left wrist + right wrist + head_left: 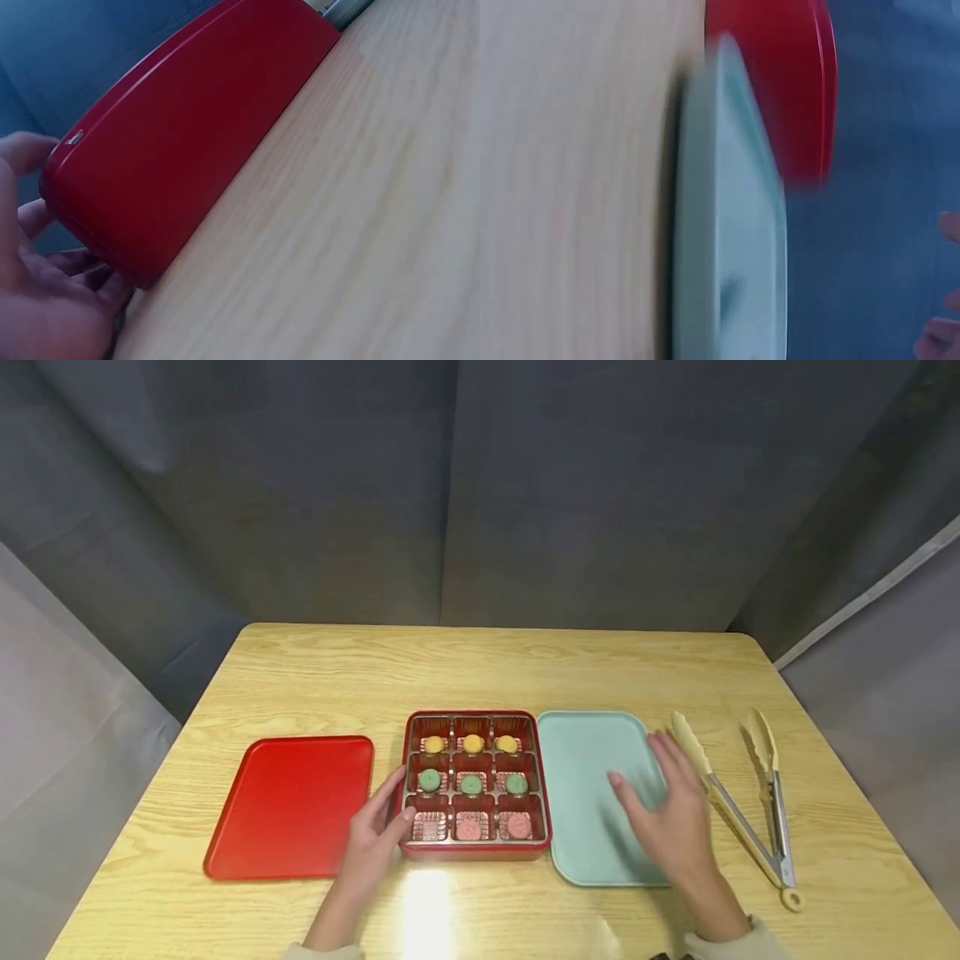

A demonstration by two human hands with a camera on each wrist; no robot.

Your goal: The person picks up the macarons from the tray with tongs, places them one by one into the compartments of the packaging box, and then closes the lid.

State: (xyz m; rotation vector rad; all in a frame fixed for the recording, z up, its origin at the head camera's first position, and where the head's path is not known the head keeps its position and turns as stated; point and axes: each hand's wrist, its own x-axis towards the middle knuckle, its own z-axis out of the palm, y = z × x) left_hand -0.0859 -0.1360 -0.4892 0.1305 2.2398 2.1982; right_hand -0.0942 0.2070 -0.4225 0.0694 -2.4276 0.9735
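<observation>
A red box (474, 854) with a divided clear plastic insert stands mid-table. Small round sweets sit in its compartments: yellow in the far row, green (471, 785) in the middle row, pink (518, 826) in the near row's middle and right compartments. My left hand (372, 831) holds the box by its left side, thumb over the rim near the front corner. In the left wrist view, its fingers wrap the corner of the box (187, 142). My right hand (672, 822), fingers spread and holding nothing, is over the right side of a mint-green tray (581, 793).
Left of the box lies a red tray (292, 810). Spread tongs (742, 828) with cream tips and metal arms lie at the right, beyond my right hand. The mint tray sits right beside the box. Dark curtains (585, 502) hang behind the wooden table (480, 670).
</observation>
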